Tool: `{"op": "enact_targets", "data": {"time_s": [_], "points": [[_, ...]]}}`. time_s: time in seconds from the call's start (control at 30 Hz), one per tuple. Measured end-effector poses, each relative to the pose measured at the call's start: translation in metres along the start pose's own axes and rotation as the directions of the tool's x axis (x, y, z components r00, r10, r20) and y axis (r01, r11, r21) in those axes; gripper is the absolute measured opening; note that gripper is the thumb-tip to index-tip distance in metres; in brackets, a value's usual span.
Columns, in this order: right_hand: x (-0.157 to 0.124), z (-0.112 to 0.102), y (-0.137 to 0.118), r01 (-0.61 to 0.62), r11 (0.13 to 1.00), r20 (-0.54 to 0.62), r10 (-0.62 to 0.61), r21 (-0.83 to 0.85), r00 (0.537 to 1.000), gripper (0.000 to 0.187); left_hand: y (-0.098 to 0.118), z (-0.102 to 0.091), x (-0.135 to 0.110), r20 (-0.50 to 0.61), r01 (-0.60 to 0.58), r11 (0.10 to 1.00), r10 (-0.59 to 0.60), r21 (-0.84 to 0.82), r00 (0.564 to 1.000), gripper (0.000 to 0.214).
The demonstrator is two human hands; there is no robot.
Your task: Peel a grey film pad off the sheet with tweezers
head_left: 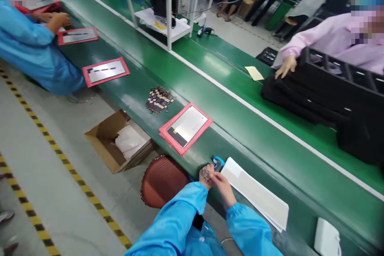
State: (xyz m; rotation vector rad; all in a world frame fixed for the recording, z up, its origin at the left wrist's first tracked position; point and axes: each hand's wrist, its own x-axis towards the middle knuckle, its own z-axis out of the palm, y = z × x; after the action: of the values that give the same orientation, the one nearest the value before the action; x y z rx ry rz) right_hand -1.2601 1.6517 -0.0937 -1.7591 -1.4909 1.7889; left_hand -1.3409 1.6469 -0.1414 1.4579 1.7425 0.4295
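Note:
My left hand and my right hand meet at the near edge of the green bench, both in blue sleeves. Their fingers are pinched together just below a roll of blue tape; what they pinch is too small to make out. A stack of white sheets lies right of my hands. A grey panel in a pink tray rests on the bench to the upper left, with a fan of small dark strips beyond it.
Two more pink trays lie further left by a person in blue. A person in pink handles black trays across the bench. An open cardboard box and a round brown stool stand on the floor.

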Motion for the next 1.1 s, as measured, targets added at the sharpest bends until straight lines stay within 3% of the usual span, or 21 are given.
{"op": "enact_targets", "data": {"time_s": [0.1, 0.17, 0.3, 0.43, 0.53, 0.63, 0.7, 0.77, 0.83, 0.93, 1.0, 1.1], "points": [[0.005, -0.051, 0.013, -0.017, 0.998, -0.236, 0.002, -0.063, 0.972, 0.023, -0.004, 0.005, 0.004, 0.029, 0.097, 0.995, -0.098, 0.021, 0.995, 0.025], [0.018, -0.061, 0.012, -0.015, 0.994, -0.319, -0.020, -0.108, 0.947, 0.023, -0.005, 0.007, 0.004, 0.028, 0.118, 0.993, -0.118, 0.018, 0.993, 0.024], [0.047, -0.045, -0.003, 0.064, 0.980, -0.301, -0.120, -0.189, 0.946, 0.023, -0.007, 0.000, -0.001, -0.019, 0.105, 0.994, -0.105, -0.026, 0.994, 0.022], [0.050, -0.022, -0.021, 0.203, 0.953, -0.142, -0.238, -0.225, 0.961, 0.020, -0.014, -0.028, -0.017, -0.156, 0.058, 0.993, -0.074, -0.104, 0.985, 0.032], [0.028, -0.012, -0.032, 0.322, 0.927, 0.016, -0.325, -0.195, 0.946, 0.022, -0.020, -0.056, -0.037, -0.190, -0.027, 0.985, -0.005, -0.170, 0.982, 0.036], [-0.009, -0.005, -0.036, 0.409, 0.906, 0.131, -0.395, -0.109, 0.909, 0.025, -0.024, -0.081, -0.070, -0.161, -0.089, 0.968, 0.052, -0.233, 0.986, 0.011], [-0.037, -0.004, -0.033, 0.433, 0.901, 0.141, -0.425, -0.029, 0.894, 0.031, -0.025, -0.093, -0.099, -0.164, -0.119, 0.954, 0.075, -0.275, 0.984, 0.005], [-0.064, -0.005, -0.024, 0.426, 0.904, 0.098, -0.429, 0.045, 0.898, 0.032, -0.025, -0.102, -0.130, -0.191, -0.154, 0.938, 0.097, -0.310, 0.977, 0.010], [-0.087, -0.008, -0.011, 0.392, 0.915, 0.052, -0.397, 0.095, 0.916, 0.019, -0.022, -0.107, -0.160, -0.216, -0.188, 0.924, 0.119, -0.333, 0.969, 0.016], [-0.109, -0.010, 0.005, 0.327, 0.931, 0.027, -0.335, 0.159, 0.942, 0.019, -0.008, -0.109, -0.197, -0.212, -0.233, 0.909, 0.166, -0.345, 0.963, 0.025], [-0.115, -0.008, 0.007, 0.287, 0.933, 0.074, -0.309, 0.216, 0.948, 0.026, 0.006, -0.109, -0.213, -0.190, -0.279, 0.900, 0.225, -0.334, 0.956, 0.028], [-0.119, -0.002, -0.002, 0.215, 0.927, 0.269, -0.301, 0.306, 0.915, 0.038, 0.027, -0.116, -0.227, -0.143, -0.373, 0.882, 0.346, -0.288, 0.927, 0.028]]}}
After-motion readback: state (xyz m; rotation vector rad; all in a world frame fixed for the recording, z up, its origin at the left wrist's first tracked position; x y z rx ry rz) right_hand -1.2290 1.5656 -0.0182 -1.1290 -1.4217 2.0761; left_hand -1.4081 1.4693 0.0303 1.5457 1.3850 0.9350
